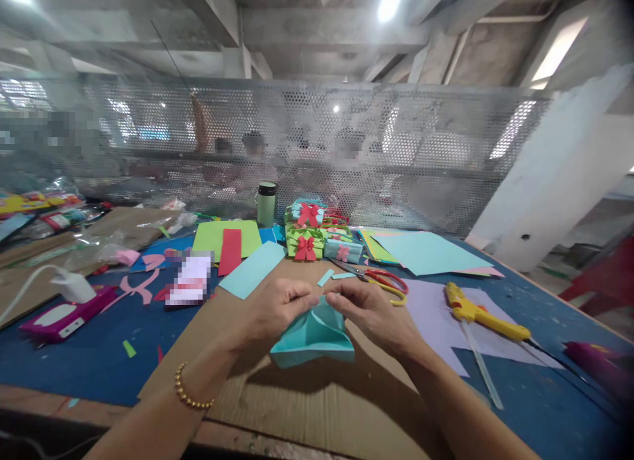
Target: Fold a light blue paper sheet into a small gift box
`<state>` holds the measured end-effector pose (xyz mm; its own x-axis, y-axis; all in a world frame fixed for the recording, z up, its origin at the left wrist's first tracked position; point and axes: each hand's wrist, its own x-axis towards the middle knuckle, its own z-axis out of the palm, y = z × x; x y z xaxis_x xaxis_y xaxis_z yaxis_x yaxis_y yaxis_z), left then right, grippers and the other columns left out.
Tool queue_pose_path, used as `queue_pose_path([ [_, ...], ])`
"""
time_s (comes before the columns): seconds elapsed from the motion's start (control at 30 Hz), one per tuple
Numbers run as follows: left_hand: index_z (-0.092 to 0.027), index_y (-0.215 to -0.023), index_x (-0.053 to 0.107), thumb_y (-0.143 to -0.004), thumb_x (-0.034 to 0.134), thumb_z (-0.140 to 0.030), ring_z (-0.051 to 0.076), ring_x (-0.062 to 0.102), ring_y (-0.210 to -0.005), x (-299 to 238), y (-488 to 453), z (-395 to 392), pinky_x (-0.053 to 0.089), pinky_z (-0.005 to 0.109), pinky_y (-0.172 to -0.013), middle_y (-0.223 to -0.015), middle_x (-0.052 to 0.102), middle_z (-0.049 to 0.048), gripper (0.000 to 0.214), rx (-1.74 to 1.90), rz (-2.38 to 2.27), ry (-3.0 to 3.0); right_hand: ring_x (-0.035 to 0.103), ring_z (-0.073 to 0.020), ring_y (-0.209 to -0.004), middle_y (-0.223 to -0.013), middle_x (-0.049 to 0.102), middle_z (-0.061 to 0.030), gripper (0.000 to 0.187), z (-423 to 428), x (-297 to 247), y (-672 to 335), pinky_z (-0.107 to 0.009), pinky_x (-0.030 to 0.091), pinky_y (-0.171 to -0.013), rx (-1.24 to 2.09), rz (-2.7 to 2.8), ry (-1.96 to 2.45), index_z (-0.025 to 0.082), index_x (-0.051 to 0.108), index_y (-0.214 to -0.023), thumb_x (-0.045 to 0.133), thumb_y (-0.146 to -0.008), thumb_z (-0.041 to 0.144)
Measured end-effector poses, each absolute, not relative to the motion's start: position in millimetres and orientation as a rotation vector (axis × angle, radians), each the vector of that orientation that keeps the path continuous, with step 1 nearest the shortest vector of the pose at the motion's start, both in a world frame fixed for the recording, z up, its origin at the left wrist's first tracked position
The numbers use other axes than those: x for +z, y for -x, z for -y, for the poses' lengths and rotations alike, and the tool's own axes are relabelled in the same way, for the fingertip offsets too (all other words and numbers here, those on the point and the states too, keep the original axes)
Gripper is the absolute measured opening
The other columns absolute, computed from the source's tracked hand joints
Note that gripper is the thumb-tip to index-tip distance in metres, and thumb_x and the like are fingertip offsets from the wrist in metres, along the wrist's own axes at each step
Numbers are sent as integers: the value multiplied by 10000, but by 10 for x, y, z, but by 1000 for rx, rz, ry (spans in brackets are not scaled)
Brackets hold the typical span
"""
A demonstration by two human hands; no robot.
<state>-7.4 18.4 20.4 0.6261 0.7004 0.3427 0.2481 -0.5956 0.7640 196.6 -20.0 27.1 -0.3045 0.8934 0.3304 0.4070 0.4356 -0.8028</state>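
Observation:
Between my hands is a light-blue folded paper box (312,338), its near edge tilted toward me and its inside partly showing. My left hand (277,308), with a gold bead bracelet on the wrist, pinches the far left edge of the paper. On the far right edge, my right hand (366,308) pinches with thumb and fingers. Brown cardboard (277,400) lies below. Just beyond my hands are small light-blue paper strips (325,277) and a pair of scissors (386,280) with red and yellow handles.
Finished paper gift boxes with bows (306,243) are stacked at the back, beside a green bottle (266,206). A yellow glue gun (480,315) rests on purple paper at right. A magenta power strip (69,315) and phone (189,278) lie left. A perforated metal screen (307,123) stands behind.

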Motion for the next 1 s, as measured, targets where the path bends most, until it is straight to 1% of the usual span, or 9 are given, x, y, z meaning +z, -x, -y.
queue_pose_path([
  [0.13,-160,-601,480,-932,491,-391,101,390,-594,158,48,-213,263,240,-551,-597,435,-34,403,857,-740,-2246,508,-139,-641,-681,594,-15,350,189,236,-1973,-259,372,-582,530,1976,1168,177,610,-704,524,-915,444],
  [0.2,-156,-620,518,-931,494,-394,102,403,-598,134,53,-229,264,239,-550,-604,457,-33,393,841,-761,-2245,519,-143,-644,-678,600,-16,317,194,223,-1971,-261,363,-587,416,1999,1208,177,616,-710,524,-913,402],
  [0.27,-152,-636,548,-923,509,-408,104,402,-595,118,70,-252,264,238,-543,-602,458,-33,386,799,-771,-2221,520,-145,-644,-681,599,-17,301,197,219,-1965,-261,356,-586,372,2007,1229,177,620,-718,525,-913,386],
  [0.37,-148,-649,571,-911,527,-422,104,402,-593,126,104,-290,274,233,-540,-599,457,-32,381,762,-756,-2189,510,-141,-627,-673,583,-11,323,195,242,-1953,-257,355,-570,433,2020,1217,178,627,-731,511,-927,406],
  [0.43,-146,-673,593,-912,529,-420,109,432,-619,156,129,-315,305,226,-561,-627,491,-24,369,797,-746,-2148,516,-140,-621,-667,578,-8,353,196,281,-1956,-256,373,-567,496,1992,1204,179,629,-742,478,-948,422],
  [0.53,-142,-720,634,-899,549,-429,119,467,-650,217,166,-349,349,227,-593,-673,547,-4,349,936,-747,-2041,563,-143,-632,-691,611,-16,358,204,344,-1989,-258,430,-595,515,1821,1194,180,642,-801,453,-968,433],
  [0.67,-141,-737,676,-839,636,-472,129,490,-673,263,206,-389,400,238,-642,-697,596,12,348,1180,-683,-1888,597,-144,-639,-756,650,-32,312,218,375,-2050,-266,467,-611,463,1595,1126,180,668,-920,507,-952,445],
  [0.8,-147,-779,721,-821,666,-506,139,523,-694,233,225,-416,432,245,-672,-718,637,26,366,1298,-631,-1810,589,-134,-617,-707,633,-15,300,245,357,-2044,-263,465,-606,446,1606,1100,177,682,-907,523,-950,427],
  [1.0,-155,-765,725,-837,661,-475,135,532,-686,174,227,-434,444,226,-636,-729,636,26,334,1446,-674,-1810,605,-131,-622,-762,653,-30,296,311,378,-1976,-263,473,-598,496,1668,1079,164,672,-901,511,-953,407],
])
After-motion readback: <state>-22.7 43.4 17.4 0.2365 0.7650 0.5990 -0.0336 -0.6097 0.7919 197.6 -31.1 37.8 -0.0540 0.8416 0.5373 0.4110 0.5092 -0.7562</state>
